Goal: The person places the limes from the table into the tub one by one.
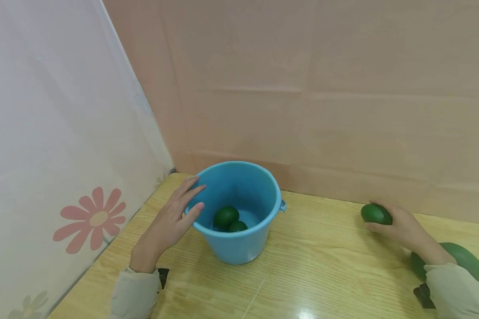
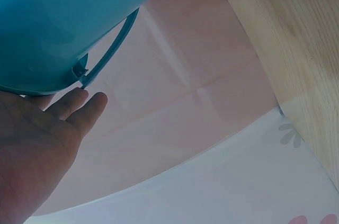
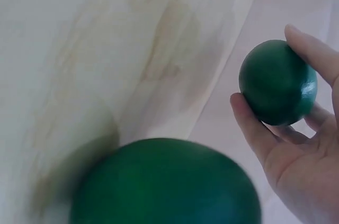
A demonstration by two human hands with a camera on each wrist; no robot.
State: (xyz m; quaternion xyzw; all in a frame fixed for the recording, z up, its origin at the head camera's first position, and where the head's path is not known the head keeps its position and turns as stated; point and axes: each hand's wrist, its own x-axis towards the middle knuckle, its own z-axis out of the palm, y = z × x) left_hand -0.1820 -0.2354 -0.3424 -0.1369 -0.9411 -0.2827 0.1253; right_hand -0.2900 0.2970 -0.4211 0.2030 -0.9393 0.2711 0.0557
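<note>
The left sleeve point(image 1: 133, 294) and right sleeve point(image 1: 459, 292) come in at the bottom of the head view, 1 to each side, each with a dark patch at the cuff. Beneath the right wrist, partly covered by it, a large green oval point(image 1: 466, 261) lies on the wood-grain table point(image 1: 311, 261).

The left forearm angles up and inward. The left hand point(image 1: 167, 223) is at the near left part of the bucket's rim, its fingers spread and extended rather than wrapped, with the thumb and 1 finger reaching over the edge. The blue bucket point(image 1: 239, 248) stands upright; the left wrist view shows its handle point(image 2: 114, 49) hanging near the fingertips. Inside, at the bottom, 2 green ovals point(image 1: 226, 216) lie together, 1 partly hiding the other.

Farther back on the right, the right hand point(image 1: 407, 230) reaches up and inward, well apart from the bucket. It holds 1 small green oval point(image 1: 375, 213) between thumb and fingers, the grip only as wide as the oval, which sits toward the fingertips, in front of the palm. I cannot tell whether it touches the table.

Behind stand a pinkish sheet point(image 1: 303, 110) and, at left, a white sheet point(image 1: 44, 110) with a red flower point(image 1: 89, 220).
</note>
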